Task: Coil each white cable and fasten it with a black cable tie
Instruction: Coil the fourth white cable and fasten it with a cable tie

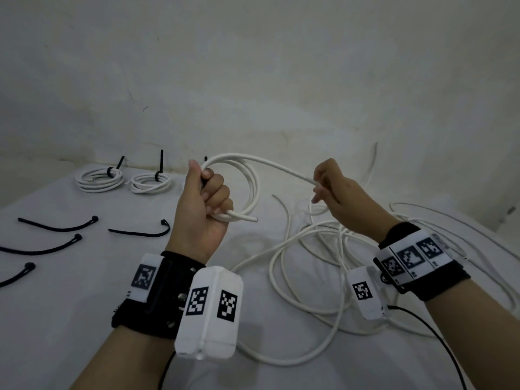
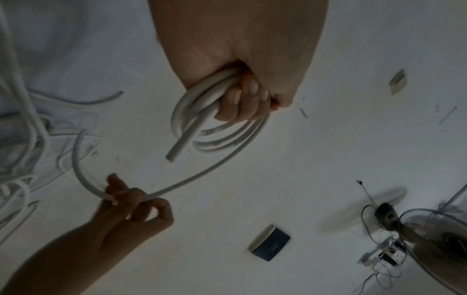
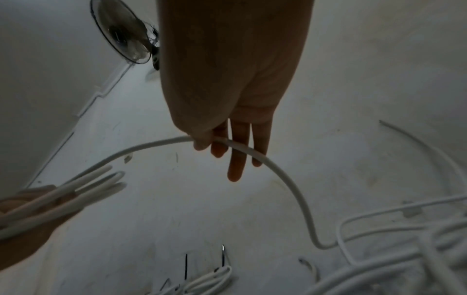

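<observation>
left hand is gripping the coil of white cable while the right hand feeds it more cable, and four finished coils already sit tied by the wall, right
Not quite: the head view shows only two finished coils tied by the wall, with perhaps a third hidden behind the left hand. The rest holds: that hand grips the coil of white cable and the right hand feeds it more.

On the table (image 1: 84, 319), two tied coils (image 1: 100, 178) lie at the far edge against the wall (image 1: 253, 66). Nearer than the coils and left lie loose cable ties (image 1: 59, 225), four as far as shows. Right of the coils sprawls a tangle of cable (image 1: 323, 249).
</observation>
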A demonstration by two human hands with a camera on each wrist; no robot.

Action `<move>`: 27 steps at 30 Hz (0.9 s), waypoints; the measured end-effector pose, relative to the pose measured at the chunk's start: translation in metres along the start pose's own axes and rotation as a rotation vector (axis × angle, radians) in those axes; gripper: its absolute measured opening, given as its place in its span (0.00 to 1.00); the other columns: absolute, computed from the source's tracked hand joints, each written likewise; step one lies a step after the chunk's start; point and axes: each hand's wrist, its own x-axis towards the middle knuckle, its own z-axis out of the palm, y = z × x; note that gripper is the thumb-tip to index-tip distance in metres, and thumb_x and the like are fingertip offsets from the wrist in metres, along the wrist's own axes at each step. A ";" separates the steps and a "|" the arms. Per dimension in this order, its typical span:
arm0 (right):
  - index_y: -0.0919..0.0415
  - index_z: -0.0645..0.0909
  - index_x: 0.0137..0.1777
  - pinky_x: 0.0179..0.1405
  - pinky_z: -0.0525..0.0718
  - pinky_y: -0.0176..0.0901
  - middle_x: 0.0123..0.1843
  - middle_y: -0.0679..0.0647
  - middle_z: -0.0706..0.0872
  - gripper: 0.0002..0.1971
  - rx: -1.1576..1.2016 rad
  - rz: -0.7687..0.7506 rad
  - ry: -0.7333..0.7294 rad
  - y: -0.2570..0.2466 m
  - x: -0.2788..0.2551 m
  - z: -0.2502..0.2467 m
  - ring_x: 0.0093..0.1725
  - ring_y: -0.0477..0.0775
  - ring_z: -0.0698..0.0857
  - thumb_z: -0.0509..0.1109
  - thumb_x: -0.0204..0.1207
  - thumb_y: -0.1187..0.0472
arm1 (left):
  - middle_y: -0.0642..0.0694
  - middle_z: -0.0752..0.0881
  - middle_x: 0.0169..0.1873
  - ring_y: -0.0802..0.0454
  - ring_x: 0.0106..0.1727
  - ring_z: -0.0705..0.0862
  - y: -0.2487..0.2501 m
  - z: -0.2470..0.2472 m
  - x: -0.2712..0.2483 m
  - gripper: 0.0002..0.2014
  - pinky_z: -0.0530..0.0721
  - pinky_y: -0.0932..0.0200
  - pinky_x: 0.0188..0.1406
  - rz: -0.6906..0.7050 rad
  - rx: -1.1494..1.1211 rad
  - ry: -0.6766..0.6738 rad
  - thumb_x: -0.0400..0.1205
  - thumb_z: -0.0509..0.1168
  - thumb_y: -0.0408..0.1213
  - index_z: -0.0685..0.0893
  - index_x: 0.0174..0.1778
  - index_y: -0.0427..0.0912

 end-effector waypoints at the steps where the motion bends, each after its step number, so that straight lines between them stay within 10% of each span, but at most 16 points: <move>1: 0.53 0.63 0.52 0.38 0.84 0.42 0.39 0.54 0.83 0.06 -0.009 0.007 -0.006 0.001 -0.002 0.003 0.39 0.45 0.86 0.57 0.85 0.65 | 0.55 0.63 0.15 0.59 0.11 0.61 0.001 -0.001 0.001 0.21 0.58 0.71 0.11 0.008 -0.009 0.001 0.87 0.48 0.53 0.68 0.31 0.47; 8: 0.61 0.78 0.50 0.37 0.72 0.32 0.39 0.36 0.76 0.04 -0.114 -0.148 -0.022 -0.007 -0.002 0.001 0.36 0.36 0.77 0.68 0.79 0.69 | 0.55 0.63 0.17 0.61 0.14 0.61 0.006 -0.007 0.007 0.20 0.62 0.71 0.14 0.113 0.001 0.038 0.87 0.47 0.54 0.68 0.34 0.46; 19: 0.57 0.88 0.56 0.32 0.70 0.28 0.46 0.47 0.86 0.16 -0.235 -0.485 -0.115 -0.057 -0.016 0.014 0.40 0.44 0.82 0.63 0.75 0.69 | 0.54 0.66 0.20 0.61 0.18 0.63 0.002 -0.004 0.006 0.19 0.66 0.68 0.20 0.225 0.217 0.069 0.89 0.46 0.46 0.67 0.34 0.44; 24: 0.54 0.86 0.53 0.20 0.79 0.43 0.44 0.49 0.88 0.15 -0.311 -0.615 -0.098 -0.081 -0.019 0.013 0.38 0.53 0.86 0.69 0.71 0.71 | 0.53 0.67 0.20 0.60 0.19 0.65 -0.012 0.001 0.002 0.18 0.66 0.67 0.20 0.135 0.428 -0.034 0.90 0.47 0.40 0.64 0.32 0.42; 27: 0.48 0.71 0.54 0.28 0.75 0.34 0.40 0.41 0.81 0.17 -0.211 -0.517 -0.037 -0.089 -0.017 0.007 0.34 0.46 0.80 0.73 0.71 0.64 | 0.52 0.68 0.19 0.59 0.20 0.67 -0.021 0.002 -0.002 0.18 0.68 0.68 0.20 0.059 0.587 -0.113 0.89 0.48 0.39 0.64 0.33 0.41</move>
